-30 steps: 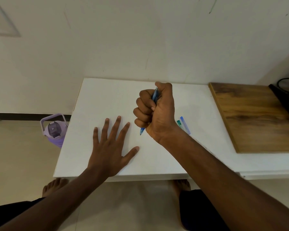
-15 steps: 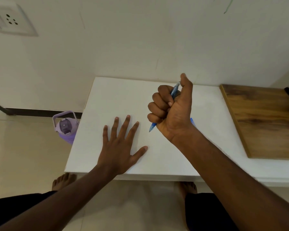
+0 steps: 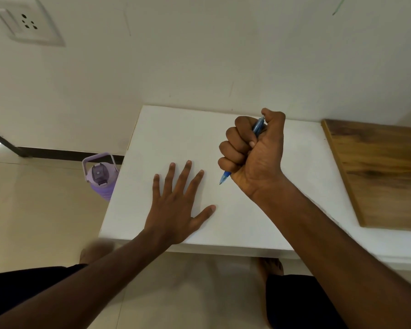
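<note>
My right hand (image 3: 254, 155) grips a blue pen (image 3: 224, 178) in a fist, tip pointing down, held just above the white table (image 3: 176, 129). The thumb sits bent over the pen's top end. My left hand (image 3: 176, 210) lies flat on the table, fingers straight and spread, to the left of the pen tip. The pen's middle is hidden inside the fist.
A wooden board (image 3: 380, 172) lies on the table's right side. A purple water bottle (image 3: 100, 176) stands on the floor left of the table. A wall socket (image 3: 26, 22) is at the upper left. My bare feet show under the table's front edge.
The thumb, raised half a second ago, is bent down over the pen's top again. The view has shifted, so the loose pens beside the right wrist are hidden now. The left hand stays flat.
</note>
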Tool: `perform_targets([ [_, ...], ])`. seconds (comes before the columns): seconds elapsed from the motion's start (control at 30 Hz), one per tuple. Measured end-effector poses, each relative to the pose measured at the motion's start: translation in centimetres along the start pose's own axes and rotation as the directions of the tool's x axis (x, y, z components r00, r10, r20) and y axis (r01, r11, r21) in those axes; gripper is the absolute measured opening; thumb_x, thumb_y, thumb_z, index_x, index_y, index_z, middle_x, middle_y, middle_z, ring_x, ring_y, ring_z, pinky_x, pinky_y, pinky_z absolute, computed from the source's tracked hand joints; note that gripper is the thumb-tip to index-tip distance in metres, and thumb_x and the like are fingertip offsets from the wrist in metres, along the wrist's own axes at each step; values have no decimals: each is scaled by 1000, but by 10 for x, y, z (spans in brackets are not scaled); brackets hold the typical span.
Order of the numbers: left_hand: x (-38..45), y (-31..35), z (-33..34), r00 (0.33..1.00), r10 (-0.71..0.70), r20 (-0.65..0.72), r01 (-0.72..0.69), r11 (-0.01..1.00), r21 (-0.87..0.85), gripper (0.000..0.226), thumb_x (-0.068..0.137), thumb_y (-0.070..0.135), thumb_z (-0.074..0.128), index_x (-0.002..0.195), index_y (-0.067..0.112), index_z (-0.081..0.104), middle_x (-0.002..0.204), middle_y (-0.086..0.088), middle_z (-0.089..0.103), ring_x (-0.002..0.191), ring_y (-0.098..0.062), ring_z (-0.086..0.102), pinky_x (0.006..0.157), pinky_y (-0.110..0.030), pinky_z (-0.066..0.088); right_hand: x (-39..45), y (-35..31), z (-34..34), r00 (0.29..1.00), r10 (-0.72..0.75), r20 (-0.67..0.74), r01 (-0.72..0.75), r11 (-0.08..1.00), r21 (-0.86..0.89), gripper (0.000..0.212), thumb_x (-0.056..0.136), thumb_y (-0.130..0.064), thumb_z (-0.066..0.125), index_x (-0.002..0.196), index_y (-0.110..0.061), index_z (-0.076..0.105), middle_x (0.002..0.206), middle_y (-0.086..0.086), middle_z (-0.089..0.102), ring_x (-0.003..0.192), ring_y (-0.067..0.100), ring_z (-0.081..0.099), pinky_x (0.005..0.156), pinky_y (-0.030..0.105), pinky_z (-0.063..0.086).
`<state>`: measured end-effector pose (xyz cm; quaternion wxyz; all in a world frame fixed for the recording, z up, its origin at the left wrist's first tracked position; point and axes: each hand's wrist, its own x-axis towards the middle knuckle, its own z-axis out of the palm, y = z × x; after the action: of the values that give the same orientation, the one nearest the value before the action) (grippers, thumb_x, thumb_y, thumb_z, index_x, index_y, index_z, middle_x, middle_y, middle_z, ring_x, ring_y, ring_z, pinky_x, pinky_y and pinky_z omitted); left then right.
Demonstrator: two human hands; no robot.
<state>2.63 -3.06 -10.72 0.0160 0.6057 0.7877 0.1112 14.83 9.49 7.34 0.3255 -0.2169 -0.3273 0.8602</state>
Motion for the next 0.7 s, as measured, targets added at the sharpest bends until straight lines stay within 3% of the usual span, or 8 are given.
perform_targets([
  [0.17, 0, -1, 2, 1000, -1, -1, 1, 1000, 3, 93, 93, 89, 26, 169, 37, 10, 179, 1, -4, 165, -36, 0, 126, -71, 11, 0, -1, -1, 999, 21, 42, -22, 999, 34, 63, 103, -59, 20, 53, -19, 22, 48, -4, 16, 41, 9, 12, 44, 15, 20],
  [0.33, 1, -1, 2, 1000, 1, 1, -1, 1000, 4, 94, 93, 89, 27, 169, 37, 10, 179, 1, -4, 165, -36, 0, 126, -71, 11, 1, 1, -4, 995, 25, 92, -24, 1000, -14, 62, 101, -48, 21, 46, -21, 32, 45, -4, 21, 39, 8, 17, 46, 14, 23],
  [0.47, 0, 0, 0, 1000, -2, 11, 2, 1000, 2, 94, 92, 90, 24, 169, 38, 10, 179, 1, -5, 165, -36, -1, 127, -70, 9, 1, 2, -4, 996, 24, 83, -23, 1000, -14, 56, 100, -51, 23, 54, -18, 21, 47, -3, 17, 41, 9, 14, 46, 16, 20],
  [0.7, 0, 0, -5, 1000, -7, 28, 6, 1000, 4, 94, 93, 90, 22, 169, 37, 8, 179, 1, -7, 165, -36, -3, 127, -70, 8, 2, 3, -7, 998, 13, 69, -12, 1000, -14, 56, 99, -52, 24, 55, -17, 22, 50, -2, 16, 43, 10, 13, 46, 16, 20],
])
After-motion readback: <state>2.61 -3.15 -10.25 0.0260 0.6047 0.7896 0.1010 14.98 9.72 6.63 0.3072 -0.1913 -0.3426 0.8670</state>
